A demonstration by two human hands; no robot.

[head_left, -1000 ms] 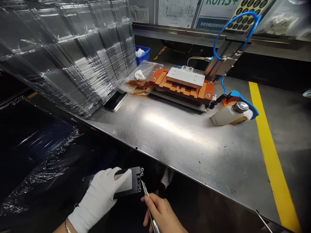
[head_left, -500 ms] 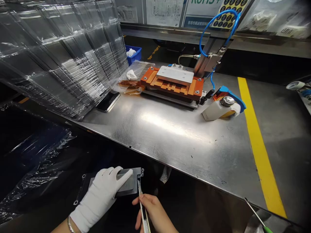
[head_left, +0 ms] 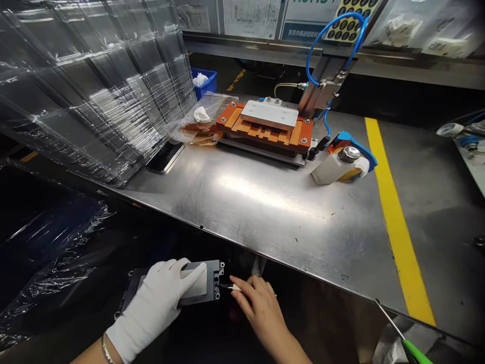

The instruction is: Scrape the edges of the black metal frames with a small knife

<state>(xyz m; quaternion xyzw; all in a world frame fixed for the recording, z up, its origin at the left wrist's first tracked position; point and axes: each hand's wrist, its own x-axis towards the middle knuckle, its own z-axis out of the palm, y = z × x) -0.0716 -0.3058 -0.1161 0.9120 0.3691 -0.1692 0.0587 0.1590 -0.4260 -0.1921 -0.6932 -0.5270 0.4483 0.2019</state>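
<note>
Head view: your gloved left hand lay across the dark metal plate, its fingers over the plate's pale pad and clamping the plate from above. Your bare right hand pinched a slim knife, whose tip sat at the plate's right end, though you could not tell whether it touched. Your hands were apart, just either side of that end. The plate was below the front edge of the steel bench, with crinkled plastic sheet to its left. A bangle circled your left wrist. Up on the bench, well away from your hands, stood an orange fixture with a white block on top, fed by blue tubing. A phone lay by the stacked clear trays, and a white bottle lay right of the fixture. A green-handled tool poked in at the lower right corner, and a blue bin sat beyond the bench.
</note>
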